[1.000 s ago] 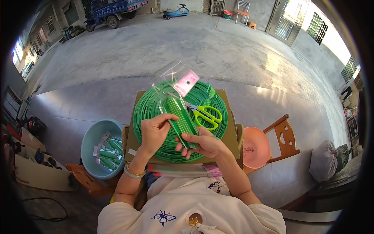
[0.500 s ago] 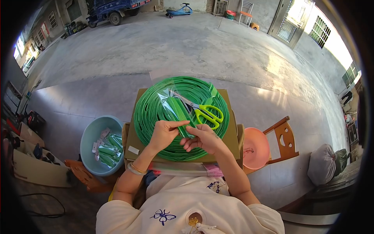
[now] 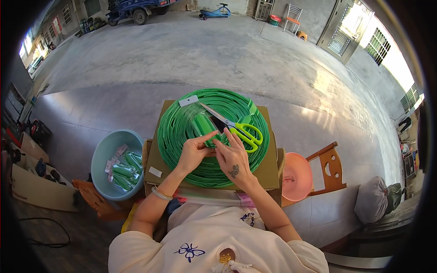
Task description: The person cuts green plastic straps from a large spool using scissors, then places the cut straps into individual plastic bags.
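A large coil of green strap point(image 3: 182, 150) lies flat on a cardboard box point(image 3: 268, 177). Over its middle, my left hand point(image 3: 195, 152) pinches the lower end of a clear plastic packet point(image 3: 200, 123) with a folded green dotted strip inside. My right hand point(image 3: 233, 159) presses its fingers on the same end, close to my left fingertips. The packet's white header point(image 3: 188, 100) points away from me. Scissors with lime-green handles point(image 3: 248, 136) rest on the coil just right of the packet, blades partly beside it.
On the left, a light blue basin point(image 3: 102, 182) holds several green packets point(image 3: 125, 172). A pink basin point(image 3: 298, 170) stands at the right beside a wooden chair back point(image 3: 331, 169). Tied sacks point(image 3: 372, 200) sit farther right. A blue three-wheeled vehicle point(image 3: 132, 8) is parked at the back.
My right hand has turned from palm up to back up, its fingers now over the packet's lower end. The packet lies flatter, with its white header now clearly visible.
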Available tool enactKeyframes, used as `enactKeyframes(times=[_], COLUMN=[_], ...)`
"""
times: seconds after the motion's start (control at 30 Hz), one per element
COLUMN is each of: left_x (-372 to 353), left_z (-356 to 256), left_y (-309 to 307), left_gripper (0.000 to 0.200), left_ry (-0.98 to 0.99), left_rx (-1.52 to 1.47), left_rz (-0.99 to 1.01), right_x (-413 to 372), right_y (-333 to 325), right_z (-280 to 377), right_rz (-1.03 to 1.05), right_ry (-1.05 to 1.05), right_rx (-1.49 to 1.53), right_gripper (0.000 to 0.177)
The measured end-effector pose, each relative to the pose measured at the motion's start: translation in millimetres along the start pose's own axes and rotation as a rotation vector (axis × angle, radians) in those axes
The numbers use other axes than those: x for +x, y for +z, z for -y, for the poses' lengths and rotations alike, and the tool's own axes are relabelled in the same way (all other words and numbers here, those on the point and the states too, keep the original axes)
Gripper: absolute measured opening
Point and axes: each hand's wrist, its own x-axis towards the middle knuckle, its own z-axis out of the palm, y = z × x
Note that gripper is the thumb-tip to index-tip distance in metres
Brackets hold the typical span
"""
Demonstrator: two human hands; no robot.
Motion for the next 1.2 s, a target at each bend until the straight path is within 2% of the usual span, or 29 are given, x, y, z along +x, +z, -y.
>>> enactKeyframes(times=[0.2,0.43,0.53,0.73,0.87,0.97,1.03,1.13,1.2], left_x=[-5.3,-7.2,-8.0,-13.8,-22.2,-31.3,-38.9,-48.9,-53.8], left_z=[-3.2,4.8,0.4,-15.7,-19.0,-24.8,-36.2,-58.7,-61.4], left_y=[7.1,11.2,10.1,17.2,18.8,21.8,26.8,36.8,38.5], left_gripper=[0.065,0.068,0.07,0.068,0.054,0.036,0.026,0.02,0.02], left_ry=[-0.035,-0.019,-0.047,-0.18,-0.135,0.006,0.064,0.08,0.108], left_rx=[-0.074,-0.02,-0.08,-0.202,-0.129,0.07,0.18,0.315,0.376], left_rz=[-0.05,-0.075,-0.107,-0.139,-0.069,0.058,0.145,0.307,0.372], right_x=[7.2,22.2,21.3,6.6,20.1,35.4,35.1,41.5,50.1], right_y=[9.0,24.1,24.3,-0.7,-5.8,-8.9,-3.6,5.3,6.0], right_z=[-14.8,-18.9,-15.1,-11.2,-9.3,-41.9,-49.3,-29.0,-32.1], right_rz=[0.067,0.111,0.103,-0.024,-0.176,0.426,0.651,0.61,0.478], right_ry=[-0.07,-0.121,-0.135,-0.107,0.505,1.016,1.106,1.143,1.075], right_rx=[-0.024,-0.058,-0.122,0.0,0.447,1.241,1.605,1.684,1.637], right_gripper=[0.025,0.035,0.032,0.02,0.019,0.028,0.027,0.022,0.025])
